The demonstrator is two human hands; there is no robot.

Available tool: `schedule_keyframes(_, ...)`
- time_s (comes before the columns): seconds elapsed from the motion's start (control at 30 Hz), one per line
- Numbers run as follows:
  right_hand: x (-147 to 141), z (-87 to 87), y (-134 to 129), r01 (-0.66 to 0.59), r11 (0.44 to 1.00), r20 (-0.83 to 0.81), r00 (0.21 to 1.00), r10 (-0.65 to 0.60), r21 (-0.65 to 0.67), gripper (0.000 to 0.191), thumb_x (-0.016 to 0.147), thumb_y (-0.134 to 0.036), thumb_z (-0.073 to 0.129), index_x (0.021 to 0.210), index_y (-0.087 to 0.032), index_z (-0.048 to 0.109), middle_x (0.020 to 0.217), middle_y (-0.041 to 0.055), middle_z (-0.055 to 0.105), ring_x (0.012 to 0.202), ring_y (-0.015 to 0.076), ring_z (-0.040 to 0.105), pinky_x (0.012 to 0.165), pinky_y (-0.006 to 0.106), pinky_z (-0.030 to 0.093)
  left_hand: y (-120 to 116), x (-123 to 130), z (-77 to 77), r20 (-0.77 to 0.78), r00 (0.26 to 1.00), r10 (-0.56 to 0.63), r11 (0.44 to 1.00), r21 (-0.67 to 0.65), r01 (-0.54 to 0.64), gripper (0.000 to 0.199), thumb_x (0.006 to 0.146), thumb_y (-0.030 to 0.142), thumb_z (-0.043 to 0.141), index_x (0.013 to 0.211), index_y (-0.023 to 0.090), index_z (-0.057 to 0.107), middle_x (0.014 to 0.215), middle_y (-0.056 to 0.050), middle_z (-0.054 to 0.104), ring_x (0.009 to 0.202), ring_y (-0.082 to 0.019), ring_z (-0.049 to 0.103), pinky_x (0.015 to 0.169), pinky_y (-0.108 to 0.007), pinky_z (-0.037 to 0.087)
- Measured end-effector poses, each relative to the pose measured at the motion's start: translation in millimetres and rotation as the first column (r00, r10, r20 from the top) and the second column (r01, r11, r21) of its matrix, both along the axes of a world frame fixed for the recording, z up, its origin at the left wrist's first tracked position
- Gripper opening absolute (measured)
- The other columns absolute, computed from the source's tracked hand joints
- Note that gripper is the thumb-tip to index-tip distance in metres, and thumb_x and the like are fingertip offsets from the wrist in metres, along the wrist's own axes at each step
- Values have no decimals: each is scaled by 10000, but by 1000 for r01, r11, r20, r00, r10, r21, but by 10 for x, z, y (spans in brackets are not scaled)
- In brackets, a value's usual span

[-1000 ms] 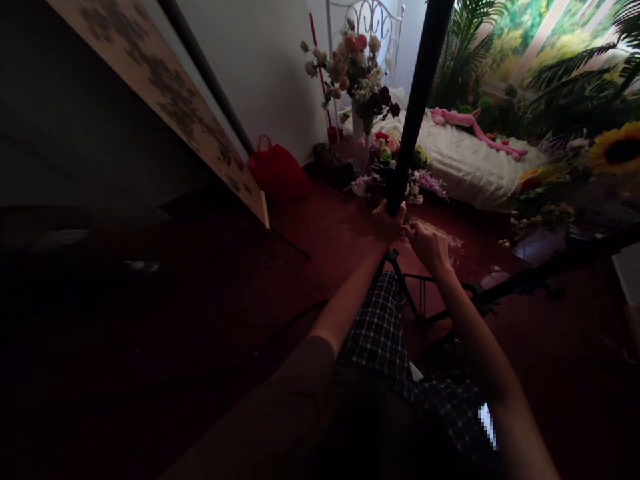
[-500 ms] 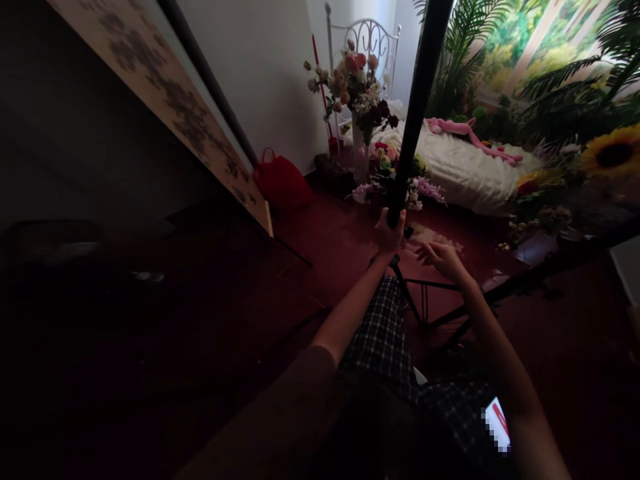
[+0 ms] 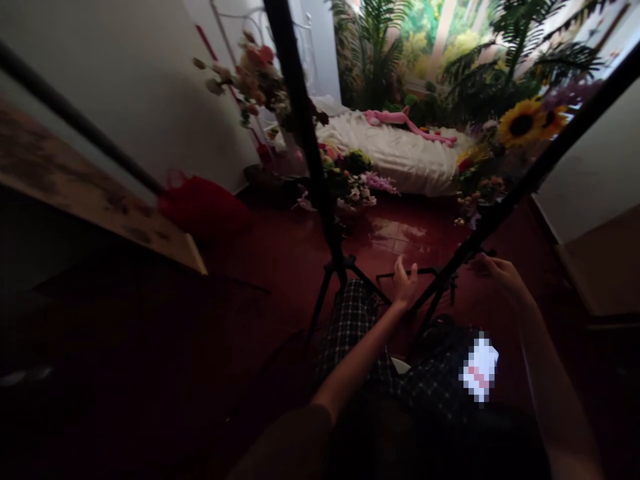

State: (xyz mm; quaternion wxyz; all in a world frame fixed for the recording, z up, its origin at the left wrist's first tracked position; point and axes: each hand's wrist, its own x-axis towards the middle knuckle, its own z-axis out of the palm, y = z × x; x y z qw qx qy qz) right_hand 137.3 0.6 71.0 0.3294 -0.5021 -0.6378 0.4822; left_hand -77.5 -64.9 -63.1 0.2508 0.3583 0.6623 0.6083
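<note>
My left hand (image 3: pixel 405 283) is open, its fingers apart and holding nothing, between two black tripod stands. To its left rises the pole of one stand (image 3: pixel 323 200), with its legs spread near my knee. The pole of the other stand (image 3: pixel 530 177) slants up to the right. Against the lower part of that slanting pole, my right hand (image 3: pixel 503 272) has its fingers bent together beside a small dark fitting. What they pinch is too dark to make out.
A phone with a lit screen (image 3: pixel 480 370) lies on my checked-cloth lap. Ahead is a white-covered bed (image 3: pixel 405 157) with a pink plush toy (image 3: pixel 395 118), flowers and sunflowers (image 3: pixel 523 123) around it. At left are a red bag (image 3: pixel 200 207) and a leaning patterned panel (image 3: pixel 100 207).
My left hand has let go of the left stand's pole and moved right. My right hand has moved right to the slanting pole. The view has turned to the right.
</note>
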Motion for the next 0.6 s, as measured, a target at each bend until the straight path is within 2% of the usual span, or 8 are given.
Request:
schedule_keyframes(0.03,62,19,-16,38,999,-22,999,-38,-35,509,739,-691,661,775,-191,748,847,151,764,718,232,738,647,335,614,94,148,117,-21,993,-117,991,60,118,568,925,468,464,1393,149,421,1468,-196,460,1415,-275,413,1188,-455,322)
schedule_keyframes(0.1,153,46,-42,125,985,-63,989,-133,-122,535,822,-694,555,796,-191,733,871,153,765,718,219,738,634,317,607,318,400,391,-124,953,-276,929,219,298,542,935,506,452,1354,163,460,1420,-173,518,1373,-251,463,1169,-423,349)
schedule_keyframes(0.2,207,78,-59,161,955,-85,979,-187,-249,595,919,-677,358,821,-201,700,871,136,765,695,188,727,603,278,588,685,658,745,-265,892,-366,828,345,442,492,926,503,489,1296,180,494,1311,-156,596,1258,-248,560,1091,-407,421)
schedule_keyframes(0.27,177,102,-56,128,939,-93,982,-165,-319,603,953,-643,287,818,-204,678,842,119,761,662,172,711,594,264,577,883,755,865,-292,868,-403,797,354,489,424,925,472,510,1228,177,518,1164,-142,656,1099,-239,639,966,-379,493)
schedule_keyframes(0.37,64,148,-24,95,895,-181,965,-190,-435,573,987,-564,259,795,-201,659,782,102,747,639,169,693,603,267,570,1034,817,885,-280,861,-424,787,356,503,324,924,435,525,1124,181,541,990,-103,678,899,-203,670,797,-315,519)
schedule_keyframes(0.5,-33,221,55,75,827,-289,916,-278,-558,491,1000,-449,307,753,-184,639,727,93,728,602,160,659,569,258,548,1029,822,834,-239,889,-390,802,387,456,300,920,436,528,1081,183,537,885,-68,660,799,-181,660,716,-286,502)
schedule_keyframes(0.6,-5,264,115,60,838,-300,918,-260,-542,406,982,-358,385,701,-176,615,653,55,691,528,119,588,541,217,520,1007,818,837,-248,883,-398,794,389,467,262,926,405,522,1083,195,526,843,-48,653,777,-173,658,707,-275,495)
